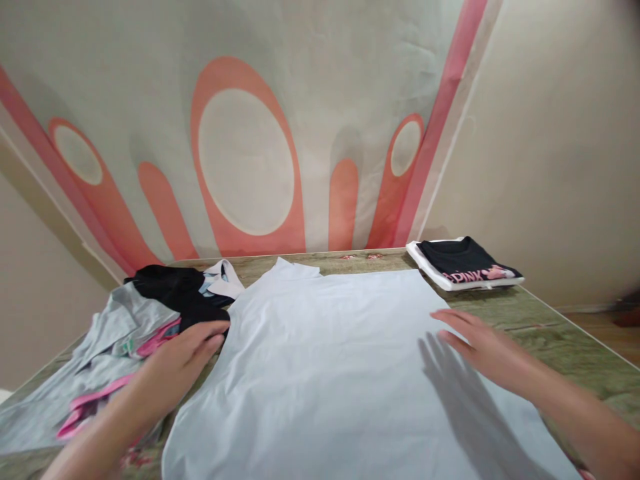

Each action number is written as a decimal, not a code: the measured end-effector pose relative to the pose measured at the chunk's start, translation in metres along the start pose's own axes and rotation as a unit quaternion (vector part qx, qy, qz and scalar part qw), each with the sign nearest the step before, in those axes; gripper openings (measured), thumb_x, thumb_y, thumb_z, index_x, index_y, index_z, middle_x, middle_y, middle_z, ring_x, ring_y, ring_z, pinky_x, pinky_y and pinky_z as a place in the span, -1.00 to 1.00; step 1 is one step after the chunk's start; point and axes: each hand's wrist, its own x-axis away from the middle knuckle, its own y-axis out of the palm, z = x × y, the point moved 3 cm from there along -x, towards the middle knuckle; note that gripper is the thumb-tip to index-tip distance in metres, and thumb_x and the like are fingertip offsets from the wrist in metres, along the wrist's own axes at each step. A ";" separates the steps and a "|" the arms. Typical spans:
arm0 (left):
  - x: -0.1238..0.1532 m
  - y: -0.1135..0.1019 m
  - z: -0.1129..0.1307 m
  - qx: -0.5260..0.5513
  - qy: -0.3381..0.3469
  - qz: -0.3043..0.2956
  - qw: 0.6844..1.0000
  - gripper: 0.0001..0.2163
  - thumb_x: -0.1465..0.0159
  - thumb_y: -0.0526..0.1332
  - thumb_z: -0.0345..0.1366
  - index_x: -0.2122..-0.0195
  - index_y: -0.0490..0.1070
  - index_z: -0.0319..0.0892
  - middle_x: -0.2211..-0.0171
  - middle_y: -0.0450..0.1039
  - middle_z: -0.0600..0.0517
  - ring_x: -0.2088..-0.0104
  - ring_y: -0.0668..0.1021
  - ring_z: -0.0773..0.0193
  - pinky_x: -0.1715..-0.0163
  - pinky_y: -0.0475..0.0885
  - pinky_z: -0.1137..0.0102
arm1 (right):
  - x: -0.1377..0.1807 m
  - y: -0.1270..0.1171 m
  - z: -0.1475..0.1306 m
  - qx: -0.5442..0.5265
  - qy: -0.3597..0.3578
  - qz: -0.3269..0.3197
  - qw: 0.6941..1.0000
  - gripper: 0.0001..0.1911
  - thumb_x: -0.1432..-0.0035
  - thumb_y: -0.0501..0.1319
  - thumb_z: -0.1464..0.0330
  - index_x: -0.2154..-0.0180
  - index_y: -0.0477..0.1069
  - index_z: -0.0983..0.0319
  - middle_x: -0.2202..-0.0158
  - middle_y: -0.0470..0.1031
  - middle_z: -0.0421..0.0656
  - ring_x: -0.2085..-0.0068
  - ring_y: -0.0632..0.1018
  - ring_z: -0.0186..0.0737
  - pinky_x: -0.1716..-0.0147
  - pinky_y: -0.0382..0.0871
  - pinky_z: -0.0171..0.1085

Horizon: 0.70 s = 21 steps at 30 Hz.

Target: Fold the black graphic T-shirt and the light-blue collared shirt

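A large white garment, which looks like a shirt (325, 373), lies spread over the middle of the table, with a small collar-like flap at its far left corner. My left hand (187, 353) is at the garment's left edge, fingers stretched forward and empty. Over its right side hovers my right hand (475, 340), casting a shadow on the cloth, its fingers apart and holding nothing. Whether the left fingertips touch the fabric I cannot tell.
Loose clothes (115, 340) in grey, pink and black are heaped on the left. At the back right sits a stack of folded clothes, a black printed T-shirt (460, 257) on top. The wooden-patterned table (545, 327) meets a wall (320, 100) with orange shapes.
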 end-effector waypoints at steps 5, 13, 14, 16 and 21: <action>-0.104 0.098 0.047 -0.048 0.063 -0.132 0.988 -0.46 -0.39 -0.20 -0.04 -0.33 0.05 -0.14 -0.37 -0.03 -0.03 -0.35 0.06 0.14 -0.25 0.10 0.13 | -0.095 0.066 -0.035 0.063 0.008 -0.062 0.996 -0.39 -0.35 -0.21 0.06 -0.30 0.08 0.17 -0.37 0.01 -0.04 -0.35 0.04 0.02 -0.21 0.11 0.10; -0.160 0.161 0.023 -0.078 0.038 -0.112 0.990 -0.47 -0.39 -0.23 0.05 -0.36 -0.12 0.09 -0.40 -0.23 0.09 -0.38 -0.12 0.05 -0.24 -0.18 -0.14 | -0.150 0.105 -0.005 0.120 0.054 -0.084 0.988 -0.36 -0.34 -0.29 0.02 -0.35 -0.07 0.11 -0.40 -0.13 -0.13 -0.37 -0.04 -0.06 -0.25 -0.15 0.16; -0.167 0.161 0.017 -0.079 0.035 -0.112 0.990 -0.47 -0.39 -0.24 0.05 -0.36 -0.12 0.11 -0.40 -0.23 0.11 -0.38 -0.12 0.04 -0.23 -0.17 -0.15 | -0.155 0.105 -0.001 0.120 0.057 -0.084 0.988 -0.36 -0.34 -0.30 0.02 -0.35 -0.08 0.11 -0.40 -0.14 -0.13 -0.37 -0.04 -0.07 -0.25 -0.15 0.17; -0.182 0.160 0.008 -0.082 0.028 -0.112 0.990 -0.47 -0.39 -0.24 0.05 -0.36 -0.11 0.12 -0.40 -0.22 0.11 -0.37 -0.10 0.01 -0.22 -0.15 -0.18 | -0.167 0.106 0.005 0.118 0.061 -0.083 0.988 -0.36 -0.35 -0.31 0.02 -0.34 -0.06 0.12 -0.40 -0.13 -0.12 -0.37 -0.04 -0.06 -0.24 -0.16 0.18; -0.208 0.161 0.001 -0.084 0.030 -0.106 0.990 -0.47 -0.39 -0.26 0.04 -0.36 -0.11 0.10 -0.40 -0.19 0.08 -0.37 -0.05 0.00 -0.21 -0.12 -0.19 | -0.191 0.110 0.011 0.111 0.057 -0.077 0.989 -0.35 -0.35 -0.32 0.02 -0.34 -0.05 0.15 -0.40 -0.10 -0.11 -0.36 -0.02 -0.04 -0.25 -0.17 0.17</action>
